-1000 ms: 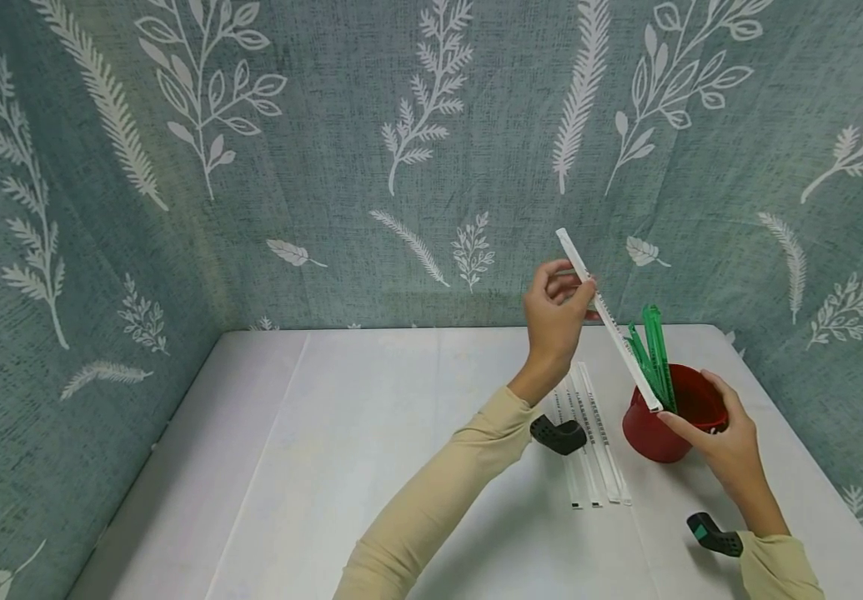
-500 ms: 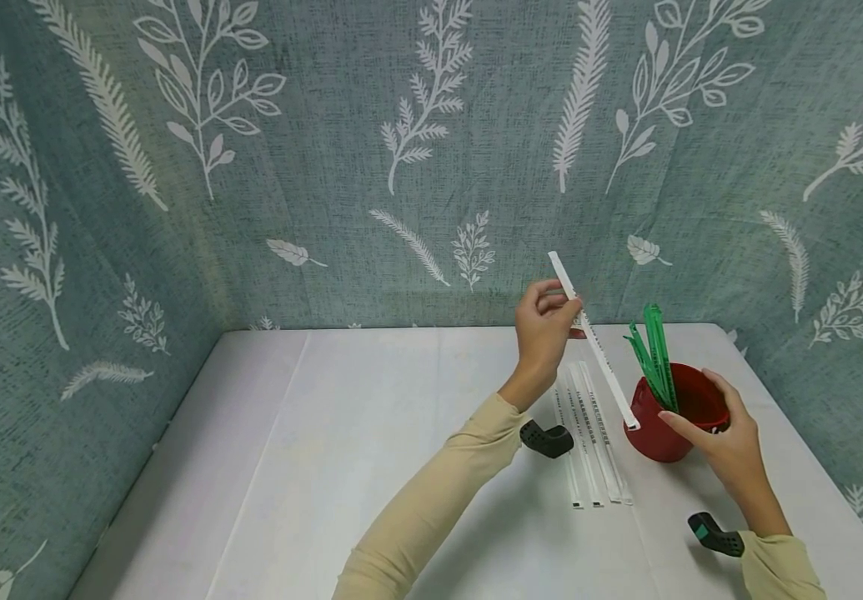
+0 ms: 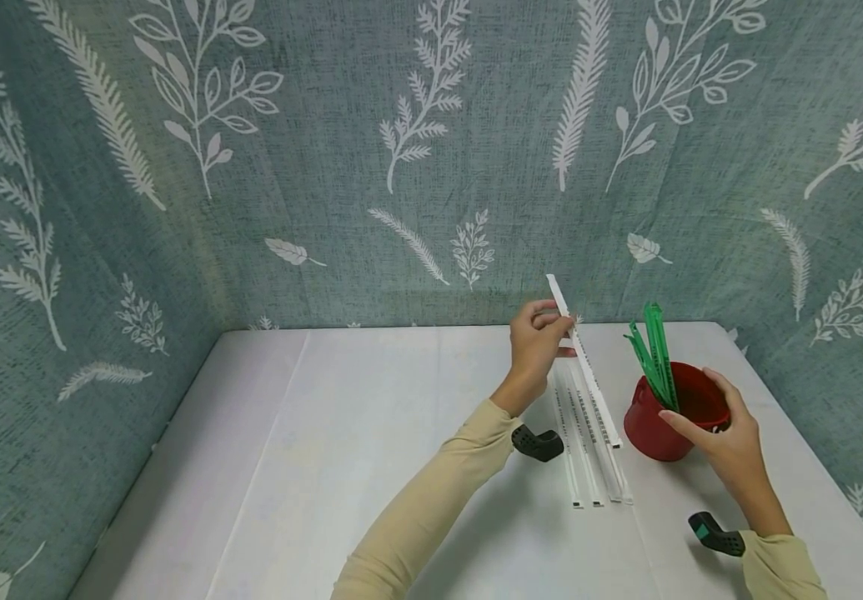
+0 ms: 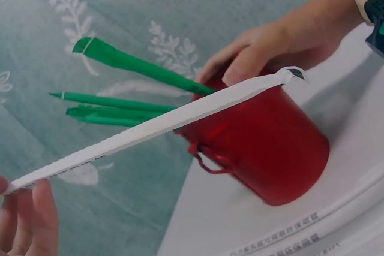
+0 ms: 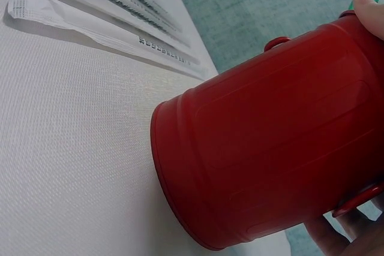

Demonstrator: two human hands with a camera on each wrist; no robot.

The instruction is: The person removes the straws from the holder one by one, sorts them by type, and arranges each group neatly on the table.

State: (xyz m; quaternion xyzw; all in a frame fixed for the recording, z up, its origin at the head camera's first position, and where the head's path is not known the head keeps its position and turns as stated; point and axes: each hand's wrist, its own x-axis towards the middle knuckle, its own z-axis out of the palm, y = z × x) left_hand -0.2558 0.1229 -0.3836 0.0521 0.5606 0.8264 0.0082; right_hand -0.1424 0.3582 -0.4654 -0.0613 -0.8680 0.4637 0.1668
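Observation:
My left hand (image 3: 534, 346) pinches a paper-wrapped white straw (image 3: 587, 367) near its upper end, the straw slanting down to the right. In the left wrist view, this straw (image 4: 150, 121) crosses in front of the bucket. Below it, several more white wrapped straws (image 3: 587, 479) lie side by side on the table, printed with dark characters. My right hand (image 3: 731, 437) grips a red metal bucket (image 3: 649, 429) round its upper part, thumb near the rim. Several green wrapped straws (image 3: 659, 350) stand in the bucket, leaning left; their lower ends are hidden inside.
A white-covered table (image 3: 371, 433) extends left of the straws. Behind it hangs a blue-green cloth (image 3: 341, 167) with white leaf prints. The bucket has small side handles (image 4: 210, 159). Black wrist devices (image 3: 538, 443) sit at both sleeves.
My left hand has come down and slightly left with the white straw, from beside the bucket to over the lying straws. The right hand and bucket have hardly moved.

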